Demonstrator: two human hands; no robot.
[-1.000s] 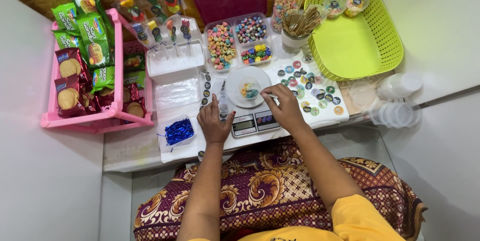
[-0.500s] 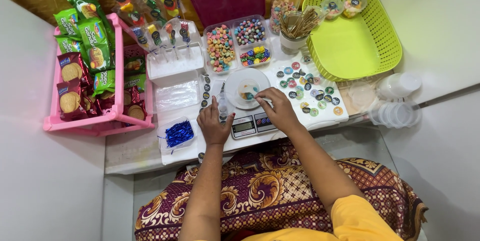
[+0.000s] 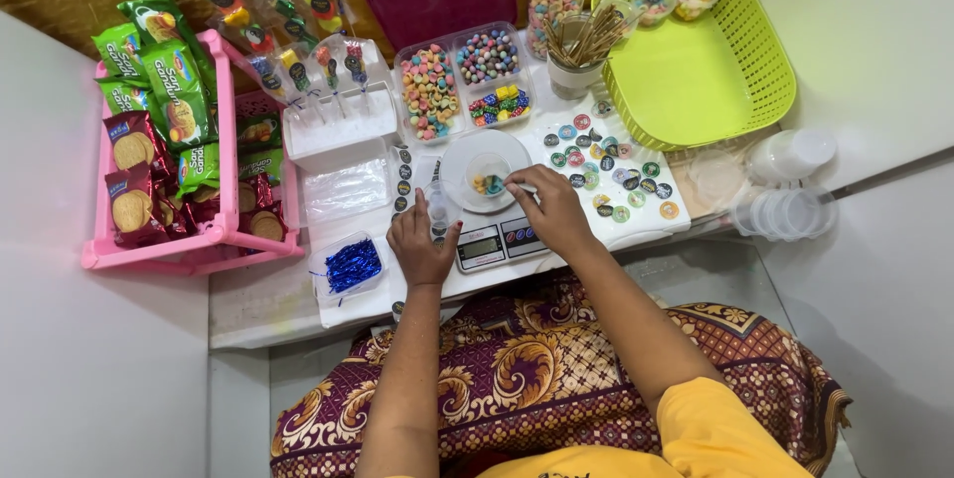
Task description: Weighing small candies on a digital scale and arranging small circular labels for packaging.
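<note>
Nearest the camera, a patterned maroon cloth [image 3: 517,369] is covering the lap, and both forearms are extending forward from the lower edge, where the elbows are cut off. The left hand [image 3: 421,244] is resting palm down, fingers loosely curled, at the left edge of a small digital scale [image 3: 500,239]; whether it is gripping anything cannot be told, as its fingertips are hiding what lies beneath. The right hand [image 3: 550,212] is pinching a thin white stick [image 3: 523,188] narrowly between thumb and fingers, its tip reaching over the small clear cup [image 3: 488,174] that is sitting on the scale's round white pan [image 3: 457,162]. A few coloured candies are lying inside the cup, too small to identify. Beside the right hand, round stickers [image 3: 611,165] are lying scattered on a white sheet. Beyond, compartmented candy trays [image 3: 462,80], a cup of wooden sticks [image 3: 581,41] and a lime-green basket [image 3: 696,71] are standing; a pink rack of biscuit packets [image 3: 159,140] is occupying the left.
</note>
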